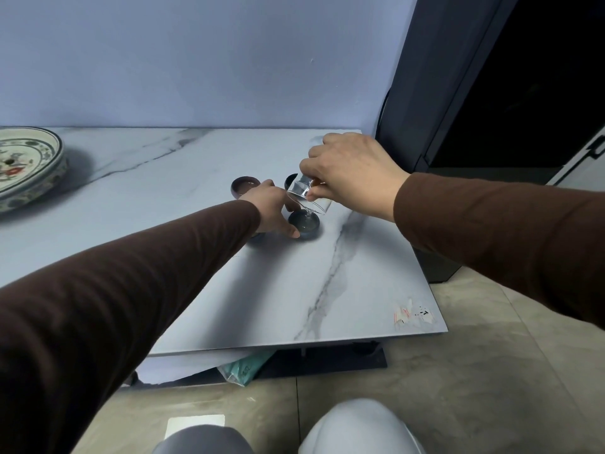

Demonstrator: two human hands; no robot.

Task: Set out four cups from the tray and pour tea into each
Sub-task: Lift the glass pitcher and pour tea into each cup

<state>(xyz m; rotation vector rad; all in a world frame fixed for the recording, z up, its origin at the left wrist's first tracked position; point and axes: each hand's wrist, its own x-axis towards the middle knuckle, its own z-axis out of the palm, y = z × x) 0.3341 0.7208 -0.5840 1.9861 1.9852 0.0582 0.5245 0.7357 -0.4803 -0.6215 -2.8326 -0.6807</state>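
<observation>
The table [203, 178] has a pale top like marble, with grey veins running across it; near its front right corner there is a worn sticker [413, 314] with red marks. Behind the table stands a plain bluish wall [196, 60]; on the right is a dark cabinet [491, 93]; the floor [474, 371] is of beige tiles. Under the table edge lies a crumpled plastic bag [245, 368], greenish in colour. At the far left of the table rests the tray [31, 168], a round ceramic dish with painted flowers and a blue border.

Near the right middle of the table the small dark cups stand close together; the brown cup [245, 187] at the back left holds a clear liquid; another dark cup [290, 180] at the back is half hidden by the glass; the front cup [304, 225] is bluish-grey and wet inside. A fourth cup [258, 237] shows only as a dark rim under the left hand.

The right hand [353, 172] holds a clear glass pitcher [309, 194] tilted over the front cup; its fingers are curled and pinch the pitcher from above; a thin stream falls into that cup. The left hand [275, 209] lies beside the front cup; the thumb touches its side; the other fingers are bent together over the fourth cup, whether they grip it I cannot tell.
</observation>
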